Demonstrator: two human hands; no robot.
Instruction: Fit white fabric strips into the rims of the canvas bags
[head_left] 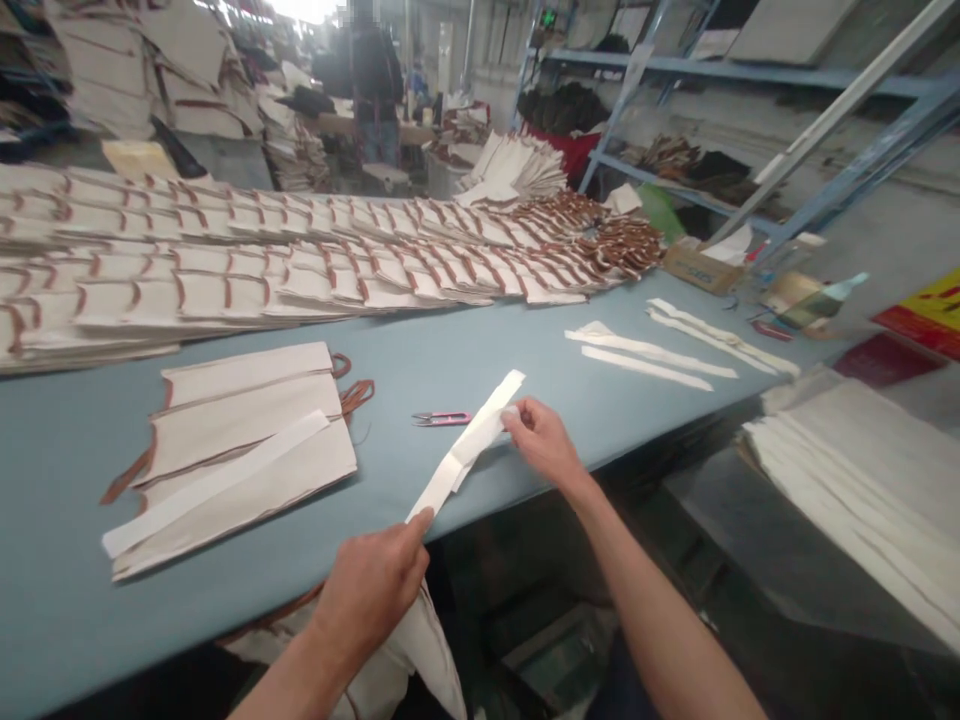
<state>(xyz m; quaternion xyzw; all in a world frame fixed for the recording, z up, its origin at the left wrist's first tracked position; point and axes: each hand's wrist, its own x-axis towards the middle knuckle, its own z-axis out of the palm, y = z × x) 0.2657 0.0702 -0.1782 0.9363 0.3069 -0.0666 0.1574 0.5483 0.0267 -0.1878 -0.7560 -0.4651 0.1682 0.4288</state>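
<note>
A long white fabric strip (469, 445) stretches between my two hands just above the blue table (465, 360). My left hand (371, 590) pinches its near end by the table's front edge. My right hand (541, 440) pinches it near the far end, fingers closed. Pink thread snips (441, 418) lie on the table just left of the strip. A small pile of cream bags with brown handles (240, 450), a white strip laid across it, lies to the left. More cream fabric hangs below the table edge under my left hand.
Rows of overlapped cream bags with brown handles (300, 265) fill the back of the table. Loose white strips (649, 355) lie at right. A stack of cream fabric (862, 480) sits lower right. Blue metal shelving (750, 90) stands behind, and a person (371, 90) stands far back.
</note>
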